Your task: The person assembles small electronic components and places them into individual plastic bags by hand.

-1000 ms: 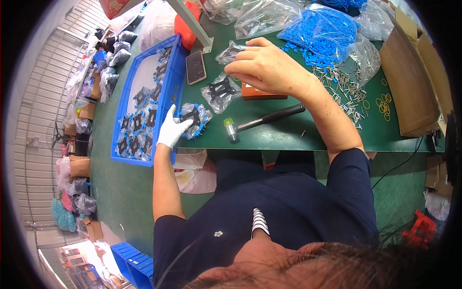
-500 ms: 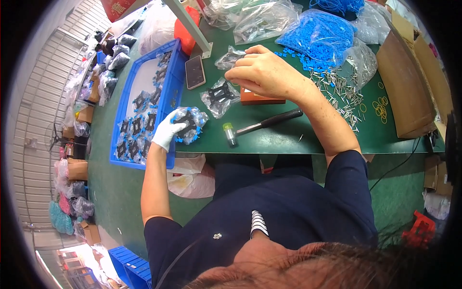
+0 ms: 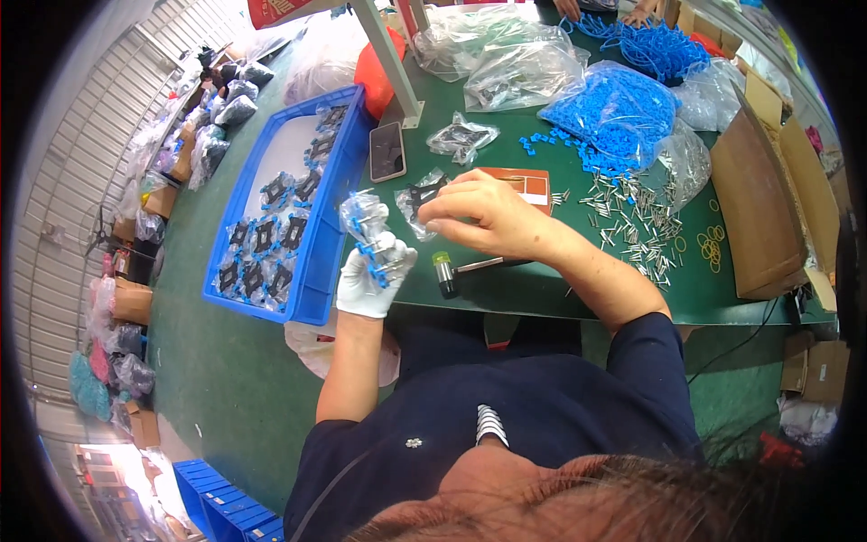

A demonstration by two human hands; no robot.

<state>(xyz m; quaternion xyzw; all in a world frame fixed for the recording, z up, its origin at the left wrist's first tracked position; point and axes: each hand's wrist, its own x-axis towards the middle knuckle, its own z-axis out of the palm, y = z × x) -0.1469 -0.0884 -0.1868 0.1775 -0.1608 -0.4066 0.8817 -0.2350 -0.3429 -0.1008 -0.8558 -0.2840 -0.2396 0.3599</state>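
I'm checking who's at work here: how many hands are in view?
4. The wearer's gloved left hand holds a bagged part; the bare right hand is beside it. One other hand and another show at the top edge by blue strands. More may be hidden.

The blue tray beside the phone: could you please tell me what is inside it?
The blue tray holds plastic-wrapped black parts with blue pieces, mostly towards its near end, over a pale bottom. Anything underneath those parts is covered.

Bright, even light, white glare on clear plastic bags (image 3: 524,68), fisheye-bent wall (image 3: 90,135), black corners
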